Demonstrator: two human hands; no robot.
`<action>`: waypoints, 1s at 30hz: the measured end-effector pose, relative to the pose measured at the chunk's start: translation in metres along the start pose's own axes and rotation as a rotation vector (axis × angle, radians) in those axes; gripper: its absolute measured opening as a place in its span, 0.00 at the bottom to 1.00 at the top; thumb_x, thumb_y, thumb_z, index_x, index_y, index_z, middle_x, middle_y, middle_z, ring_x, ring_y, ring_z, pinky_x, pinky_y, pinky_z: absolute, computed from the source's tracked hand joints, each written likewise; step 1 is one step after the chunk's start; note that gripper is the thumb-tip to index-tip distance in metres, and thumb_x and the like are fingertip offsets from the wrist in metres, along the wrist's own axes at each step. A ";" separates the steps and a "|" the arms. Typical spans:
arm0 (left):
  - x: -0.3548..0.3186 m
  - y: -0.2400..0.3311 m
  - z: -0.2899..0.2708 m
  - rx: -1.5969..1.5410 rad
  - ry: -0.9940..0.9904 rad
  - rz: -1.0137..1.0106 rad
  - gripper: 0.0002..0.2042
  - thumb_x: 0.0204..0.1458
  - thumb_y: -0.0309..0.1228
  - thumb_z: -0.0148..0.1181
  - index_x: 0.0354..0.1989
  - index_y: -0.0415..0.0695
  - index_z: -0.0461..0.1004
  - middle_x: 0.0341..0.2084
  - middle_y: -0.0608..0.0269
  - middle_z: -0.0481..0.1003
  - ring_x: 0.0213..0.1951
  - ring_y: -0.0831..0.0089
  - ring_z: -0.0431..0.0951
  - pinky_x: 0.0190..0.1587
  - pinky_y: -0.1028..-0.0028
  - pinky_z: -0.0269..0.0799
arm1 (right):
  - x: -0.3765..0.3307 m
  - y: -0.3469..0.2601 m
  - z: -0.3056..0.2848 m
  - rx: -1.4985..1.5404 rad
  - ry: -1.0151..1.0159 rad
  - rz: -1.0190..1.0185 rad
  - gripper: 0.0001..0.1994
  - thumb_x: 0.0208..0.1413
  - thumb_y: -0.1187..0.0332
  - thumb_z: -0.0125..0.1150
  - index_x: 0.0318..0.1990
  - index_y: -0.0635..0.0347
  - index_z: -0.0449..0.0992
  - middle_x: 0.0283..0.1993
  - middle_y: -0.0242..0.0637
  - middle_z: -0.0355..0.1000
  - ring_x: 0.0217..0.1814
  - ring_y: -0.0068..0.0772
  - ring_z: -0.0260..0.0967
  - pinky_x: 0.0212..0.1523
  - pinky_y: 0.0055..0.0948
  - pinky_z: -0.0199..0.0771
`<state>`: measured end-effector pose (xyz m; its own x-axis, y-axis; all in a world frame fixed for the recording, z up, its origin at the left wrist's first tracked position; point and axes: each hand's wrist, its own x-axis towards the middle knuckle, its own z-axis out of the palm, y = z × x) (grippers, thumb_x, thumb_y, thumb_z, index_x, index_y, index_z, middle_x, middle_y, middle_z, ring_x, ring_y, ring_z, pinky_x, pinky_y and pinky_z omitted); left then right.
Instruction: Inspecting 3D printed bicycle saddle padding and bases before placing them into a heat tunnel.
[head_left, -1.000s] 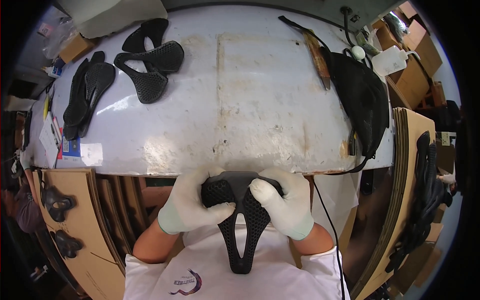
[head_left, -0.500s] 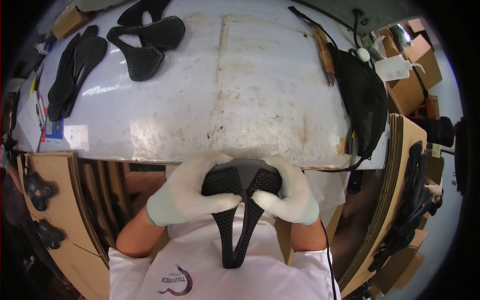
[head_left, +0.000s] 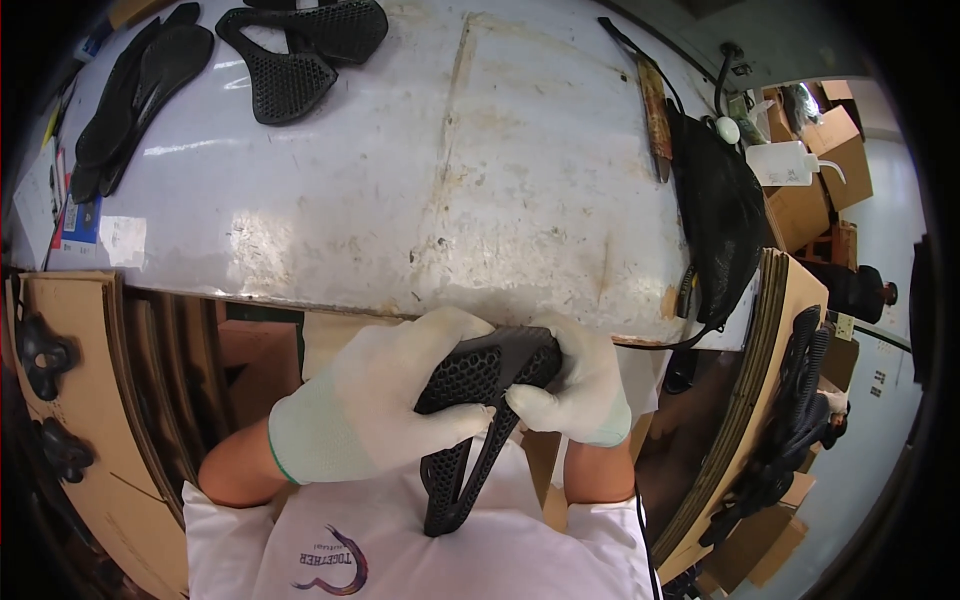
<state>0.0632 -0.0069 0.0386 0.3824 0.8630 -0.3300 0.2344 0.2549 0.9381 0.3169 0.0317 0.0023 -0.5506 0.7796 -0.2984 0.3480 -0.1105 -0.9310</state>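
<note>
A black bicycle saddle (head_left: pixel 465 378) with honeycomb-patterned pads and a long centre slot is held in front of my chest, just off the table's near edge. Its wide end points toward the table and its narrow nose points down toward my shirt. My left hand (head_left: pixel 385 390), in a white glove with a green cuff, grips the left wing, thumb on top. My right hand (head_left: pixel 580 385), gloved alike, closes round the right wing with its thumb near the slot. The fingers beneath the saddle are hidden. It sits tilted, its left side more toward view.
More black honeycomb saddles (head_left: pixel 285 85) lie at the table's (head_left: pixel 400 200) far left, beside smooth dark saddles (head_left: pixel 160 90). On the right are a black bag (head_left: pixel 715 190), a wood-handled tool (head_left: pixel 656 115) and a white squeeze bottle (head_left: pixel 783 163). Cardboard panels (head_left: pixel 75 390) stand below on both sides.
The saddle has turned in my hands, from facing squarely up to being tilted, with its nose shifted slightly left. Both hands still hold it. The view has shifted a little.
</note>
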 end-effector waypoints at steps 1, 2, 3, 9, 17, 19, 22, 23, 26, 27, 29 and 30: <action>0.000 0.000 0.000 -0.005 0.000 0.002 0.24 0.53 0.36 0.70 0.55 0.38 0.71 0.35 0.48 0.82 0.38 0.54 0.86 0.42 0.63 0.79 | 0.001 -0.005 0.000 0.004 0.002 0.026 0.27 0.46 0.51 0.78 0.40 0.68 0.77 0.30 0.39 0.76 0.30 0.26 0.72 0.33 0.29 0.74; 0.000 0.001 -0.001 0.006 0.001 0.003 0.24 0.53 0.36 0.70 0.55 0.38 0.71 0.35 0.49 0.82 0.38 0.55 0.86 0.42 0.63 0.79 | 0.002 -0.007 0.001 0.008 0.005 0.052 0.27 0.46 0.51 0.78 0.40 0.68 0.77 0.30 0.39 0.75 0.30 0.26 0.72 0.33 0.29 0.74; 0.000 0.002 -0.001 0.019 0.002 0.006 0.24 0.54 0.36 0.70 0.55 0.38 0.71 0.35 0.49 0.82 0.38 0.55 0.86 0.42 0.63 0.79 | 0.002 -0.008 0.002 0.004 0.005 0.054 0.27 0.46 0.51 0.78 0.40 0.68 0.77 0.30 0.39 0.75 0.30 0.26 0.72 0.33 0.29 0.74; -0.001 0.003 -0.001 -0.062 0.080 -0.008 0.19 0.55 0.39 0.72 0.45 0.36 0.78 0.28 0.54 0.81 0.30 0.69 0.84 0.35 0.70 0.77 | 0.001 -0.010 0.005 -0.092 0.072 -0.019 0.25 0.46 0.55 0.79 0.40 0.68 0.78 0.29 0.38 0.74 0.30 0.27 0.71 0.33 0.29 0.72; 0.004 -0.003 0.004 -0.104 0.185 0.024 0.14 0.57 0.38 0.70 0.31 0.36 0.82 0.21 0.57 0.79 0.24 0.77 0.79 0.28 0.74 0.72 | -0.012 -0.008 0.016 0.303 0.143 -0.005 0.22 0.62 0.53 0.67 0.38 0.70 0.81 0.33 0.39 0.77 0.32 0.26 0.71 0.32 0.29 0.71; 0.005 -0.005 0.005 -0.098 0.217 0.034 0.13 0.57 0.36 0.69 0.30 0.36 0.82 0.21 0.57 0.79 0.24 0.78 0.78 0.28 0.75 0.71 | -0.010 -0.006 0.016 0.219 0.168 0.017 0.23 0.62 0.52 0.67 0.39 0.71 0.81 0.34 0.39 0.78 0.33 0.26 0.73 0.33 0.29 0.71; 0.011 -0.012 0.006 -0.299 0.228 -0.033 0.11 0.55 0.34 0.71 0.32 0.36 0.82 0.20 0.54 0.78 0.23 0.74 0.78 0.28 0.72 0.71 | -0.009 0.030 0.025 0.310 0.164 -0.095 0.24 0.62 0.51 0.66 0.41 0.71 0.82 0.33 0.42 0.80 0.34 0.29 0.77 0.35 0.30 0.75; 0.017 -0.022 0.006 -0.292 0.221 -0.026 0.11 0.55 0.34 0.71 0.32 0.36 0.82 0.20 0.54 0.78 0.23 0.74 0.78 0.28 0.72 0.71 | -0.018 0.055 0.036 0.351 0.300 -0.105 0.29 0.64 0.45 0.62 0.41 0.72 0.82 0.33 0.43 0.80 0.34 0.31 0.77 0.35 0.31 0.76; 0.020 -0.050 -0.005 -0.628 -0.069 0.223 0.15 0.54 0.37 0.69 0.39 0.34 0.83 0.20 0.51 0.77 0.23 0.67 0.79 0.29 0.69 0.73 | -0.016 0.048 0.035 0.496 0.344 -0.038 0.45 0.64 0.27 0.50 0.42 0.74 0.82 0.37 0.46 0.82 0.38 0.39 0.81 0.39 0.33 0.79; 0.019 -0.050 -0.011 -0.443 -0.103 0.257 0.18 0.54 0.39 0.67 0.42 0.33 0.83 0.21 0.50 0.77 0.23 0.65 0.79 0.30 0.67 0.73 | -0.014 0.046 0.035 0.437 0.341 0.006 0.49 0.62 0.24 0.45 0.42 0.75 0.82 0.38 0.47 0.82 0.39 0.40 0.81 0.41 0.34 0.80; 0.019 -0.044 -0.015 -0.110 -0.083 0.354 0.24 0.55 0.43 0.60 0.46 0.30 0.82 0.22 0.48 0.78 0.26 0.60 0.81 0.32 0.65 0.77 | -0.013 0.041 0.029 0.378 0.354 0.048 0.53 0.60 0.20 0.40 0.43 0.76 0.82 0.39 0.47 0.82 0.41 0.41 0.81 0.43 0.34 0.80; 0.017 -0.037 -0.015 -0.104 -0.094 0.360 0.24 0.55 0.43 0.60 0.46 0.30 0.82 0.22 0.48 0.78 0.26 0.60 0.81 0.32 0.65 0.77 | -0.010 0.038 0.021 0.395 0.237 -0.024 0.53 0.62 0.21 0.39 0.46 0.76 0.82 0.42 0.48 0.81 0.45 0.42 0.81 0.47 0.35 0.80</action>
<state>0.0480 0.0052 0.0001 0.5053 0.8627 0.0183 -0.0194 -0.0098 0.9998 0.3197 0.0067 -0.0347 -0.3499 0.8994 -0.2620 -0.0039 -0.2811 -0.9597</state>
